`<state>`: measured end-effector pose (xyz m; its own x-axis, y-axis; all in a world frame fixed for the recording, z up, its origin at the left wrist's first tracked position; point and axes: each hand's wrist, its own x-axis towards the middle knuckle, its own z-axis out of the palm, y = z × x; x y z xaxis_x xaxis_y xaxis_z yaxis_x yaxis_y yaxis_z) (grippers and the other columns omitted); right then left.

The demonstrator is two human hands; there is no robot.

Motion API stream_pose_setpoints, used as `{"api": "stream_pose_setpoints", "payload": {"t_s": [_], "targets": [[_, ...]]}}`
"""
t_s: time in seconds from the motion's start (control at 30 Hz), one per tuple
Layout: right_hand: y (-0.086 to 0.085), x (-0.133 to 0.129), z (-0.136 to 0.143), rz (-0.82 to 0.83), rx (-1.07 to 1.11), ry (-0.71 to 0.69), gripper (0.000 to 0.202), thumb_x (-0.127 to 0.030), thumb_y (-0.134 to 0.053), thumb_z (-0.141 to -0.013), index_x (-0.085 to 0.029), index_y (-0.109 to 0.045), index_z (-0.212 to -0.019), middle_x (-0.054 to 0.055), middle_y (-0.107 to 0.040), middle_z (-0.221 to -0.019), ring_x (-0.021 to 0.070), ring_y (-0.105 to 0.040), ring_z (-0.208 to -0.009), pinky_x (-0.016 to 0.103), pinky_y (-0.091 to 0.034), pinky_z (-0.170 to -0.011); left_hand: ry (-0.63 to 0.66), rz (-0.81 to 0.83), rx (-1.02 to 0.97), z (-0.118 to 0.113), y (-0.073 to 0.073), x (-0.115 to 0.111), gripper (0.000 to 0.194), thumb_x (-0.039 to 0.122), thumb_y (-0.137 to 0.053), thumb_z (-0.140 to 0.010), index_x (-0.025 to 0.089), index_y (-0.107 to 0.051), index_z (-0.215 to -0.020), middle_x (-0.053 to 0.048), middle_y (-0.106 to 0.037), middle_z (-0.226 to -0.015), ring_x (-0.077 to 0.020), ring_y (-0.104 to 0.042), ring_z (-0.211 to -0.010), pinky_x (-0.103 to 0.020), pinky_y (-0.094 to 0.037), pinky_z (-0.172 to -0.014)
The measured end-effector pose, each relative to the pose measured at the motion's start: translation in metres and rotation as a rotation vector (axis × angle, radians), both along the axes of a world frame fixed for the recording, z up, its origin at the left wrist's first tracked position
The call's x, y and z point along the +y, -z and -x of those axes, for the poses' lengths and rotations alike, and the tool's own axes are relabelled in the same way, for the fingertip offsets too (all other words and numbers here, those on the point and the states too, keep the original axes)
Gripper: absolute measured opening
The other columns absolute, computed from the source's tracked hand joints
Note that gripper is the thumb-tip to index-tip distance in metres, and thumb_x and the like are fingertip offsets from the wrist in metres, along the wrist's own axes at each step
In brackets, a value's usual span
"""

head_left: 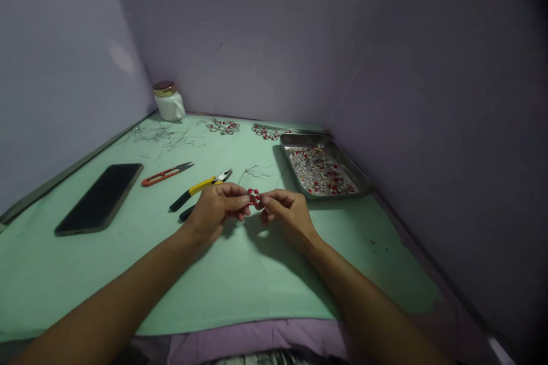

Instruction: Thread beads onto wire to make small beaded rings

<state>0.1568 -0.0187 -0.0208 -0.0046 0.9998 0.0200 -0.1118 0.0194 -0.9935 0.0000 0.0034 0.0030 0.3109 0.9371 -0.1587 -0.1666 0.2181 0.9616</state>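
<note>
Between my two hands is a small ring of red beads, held just above the green tabletop. My left hand pinches its left side between thumb and fingers. On the other side, the thumb and fingertips of my right hand close on the right edge of the ring. Fingers hide part of the beadwork, and any wire in it is too fine to make out. Pliers with yellow and black handles lie right behind my left hand, which covers part of one handle.
A metal tray of white and red beads stands at right. Finished-looking bead rings and more beadwork lie at the back. Leftward are red thread snips, a phone, wire scraps and a lidded white jar. Walls enclose the table.
</note>
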Motion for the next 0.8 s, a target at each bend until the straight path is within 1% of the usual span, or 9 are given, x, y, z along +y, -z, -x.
{"api": "stream_pose_setpoints", "payload": {"t_s": [0.1,0.17,0.23,0.33,0.43,0.57,0.67,0.73,0.8], "targets": [[0.000,0.002,0.000,0.052,0.147,-0.038,0.025,-0.032,-0.069,-0.066,-0.017,-0.067,-0.086,0.005,-0.068,-0.077,0.0109,-0.057,-0.052,0.026,-0.048,-0.048,0.052,0.193,-0.110,0.002,0.006,0.006,0.004,0.010,-0.061,-0.065,0.011,-0.063,-0.069,-0.002,-0.059,-0.057,-0.0073,-0.051,-0.046,-0.017,-0.037,-0.042],[0.002,0.003,0.000,0.075,0.191,-0.072,0.028,-0.030,-0.071,-0.065,-0.019,-0.067,-0.090,0.004,-0.067,-0.080,0.0106,-0.056,-0.053,0.025,-0.048,-0.046,0.063,0.282,-0.145,0.002,0.009,0.008,0.006,0.006,-0.059,-0.067,0.010,-0.063,-0.068,-0.003,-0.058,-0.060,-0.0059,-0.049,-0.046,-0.015,-0.037,-0.042],[0.004,0.003,0.001,0.077,0.190,-0.078,0.029,-0.028,-0.072,-0.065,-0.020,-0.066,-0.092,0.004,-0.067,-0.080,0.0101,-0.055,-0.051,0.026,-0.047,-0.046,0.073,0.341,-0.162,0.002,0.011,0.009,0.008,0.004,-0.057,-0.068,0.010,-0.062,-0.066,-0.003,-0.057,-0.061,-0.0050,-0.047,-0.046,-0.015,-0.038,-0.042],[0.007,0.003,0.002,0.016,0.099,-0.045,0.027,-0.027,-0.070,-0.067,-0.020,-0.067,-0.092,0.003,-0.065,-0.074,0.0087,-0.051,-0.047,0.026,-0.045,-0.045,0.092,0.398,-0.178,0.003,0.014,0.010,0.011,0.001,-0.056,-0.068,0.010,-0.063,-0.069,-0.004,-0.058,-0.063,-0.0045,-0.046,-0.046,-0.013,-0.038,-0.041],[0.010,0.003,0.002,-0.073,-0.020,-0.038,0.022,-0.025,-0.067,-0.070,-0.020,-0.068,-0.092,0.003,-0.064,-0.073,0.0079,-0.048,-0.046,0.025,-0.044,-0.044,0.122,0.423,-0.201,0.004,0.017,0.011,0.013,0.000,-0.056,-0.068,0.010,-0.063,-0.072,-0.005,-0.059,-0.065,-0.0051,-0.048,-0.047,-0.012,-0.037,-0.040],[0.008,0.002,0.001,-0.174,-0.109,-0.068,0.020,-0.024,-0.065,-0.071,-0.023,-0.069,-0.091,0.005,-0.060,-0.093,0.0086,-0.050,-0.054,0.023,-0.044,-0.043,0.136,0.461,-0.203,0.003,0.015,0.010,0.015,-0.001,-0.052,-0.070,0.009,-0.062,-0.073,-0.006,-0.058,-0.062,-0.0062,-0.050,-0.048,-0.012,-0.037,-0.039],[0.006,0.002,0.001,-0.218,-0.151,-0.103,0.017,-0.024,-0.064,-0.072,-0.024,-0.070,-0.088,0.004,-0.057,-0.092,0.0100,-0.051,-0.059,0.022,-0.043,-0.042,0.148,0.483,-0.202,0.001,0.013,0.009,0.015,-0.003,-0.050,-0.069,0.009,-0.060,-0.069,-0.005,-0.057,-0.059,-0.0060,-0.050,-0.047,-0.012,-0.037,-0.039],[0.006,0.002,0.001,-0.231,-0.176,-0.079,0.013,-0.024,-0.064,-0.072,-0.024,-0.071,-0.084,0.003,-0.059,-0.087,0.0108,-0.051,-0.059,0.022,-0.042,-0.043,0.146,0.440,-0.159,0.000,0.012,0.007,0.011,0.002,-0.052,-0.069,0.010,-0.059,-0.068,-0.005,-0.057,-0.059,-0.0063,-0.049,-0.044,-0.014,-0.036,-0.038],[0.006,0.003,0.000,-0.246,-0.215,-0.043,0.011,-0.024,-0.065,-0.072,-0.025,-0.071,-0.082,0.003,-0.061,-0.083,0.0118,-0.052,-0.060,0.023,-0.042,-0.046,0.101,0.313,-0.065,0.000,0.010,0.005,0.005,0.010,-0.055,-0.071,0.011,-0.059,-0.068,-0.002,-0.056,-0.056,-0.0072,-0.049,-0.042,-0.015,-0.035,-0.037]]}}
